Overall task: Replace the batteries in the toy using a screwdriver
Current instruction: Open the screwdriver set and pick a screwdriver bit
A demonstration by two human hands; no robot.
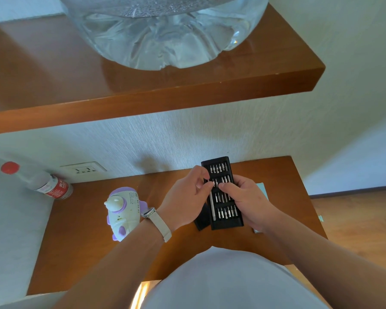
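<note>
I see right hand (247,197) gripping bit case (227,221) over table (87,241) | left hand (185,199) fingers (204,187) pinching a small bit (214,184) | toy (123,210) lies left, untouched | risk: bit slips, tilted case spills bits

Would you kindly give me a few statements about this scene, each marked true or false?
1. The right hand holds the black bit tray. True.
2. The left hand holds the toy. False: the toy lies on the table; the left hand pinches a bit at the tray.
3. A large water jug sits on the shelf above. True.
4. The bottle has a blue cap. False: its cap is red.
</note>
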